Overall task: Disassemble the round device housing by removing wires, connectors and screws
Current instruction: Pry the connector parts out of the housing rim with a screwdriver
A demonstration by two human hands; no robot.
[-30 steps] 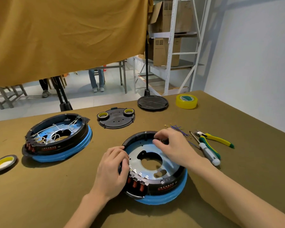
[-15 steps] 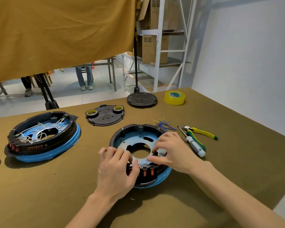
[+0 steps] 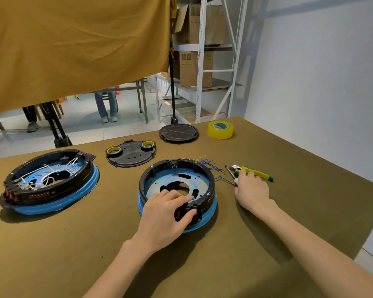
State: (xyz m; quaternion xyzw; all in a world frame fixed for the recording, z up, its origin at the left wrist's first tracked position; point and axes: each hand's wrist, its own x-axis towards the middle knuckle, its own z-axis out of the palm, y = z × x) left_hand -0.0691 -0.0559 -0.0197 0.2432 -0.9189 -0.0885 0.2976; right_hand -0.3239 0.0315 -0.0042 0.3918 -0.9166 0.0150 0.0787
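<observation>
The round housing, a black ring on a blue base with a blue metal plate inside, sits mid-table. My left hand grips its near rim, fingers inside and thumb outside by the red connector block. My right hand lies to the right of the housing, fingers curled over the handle of a screwdriver; only the shaft and a white bit of the handle show. Yellow-green pliers lie just beyond the fingertips. Loose blue wires lie between housing and tools.
A second housing, full of white wires, stands at the left. A black cover plate with two tape rolls, a black disc and a yellow tape roll lie at the back. The table's edge runs along the right.
My right hand has left the housing and moved right onto the tools. My left hand stays on the near rim. The camera view has shifted.
</observation>
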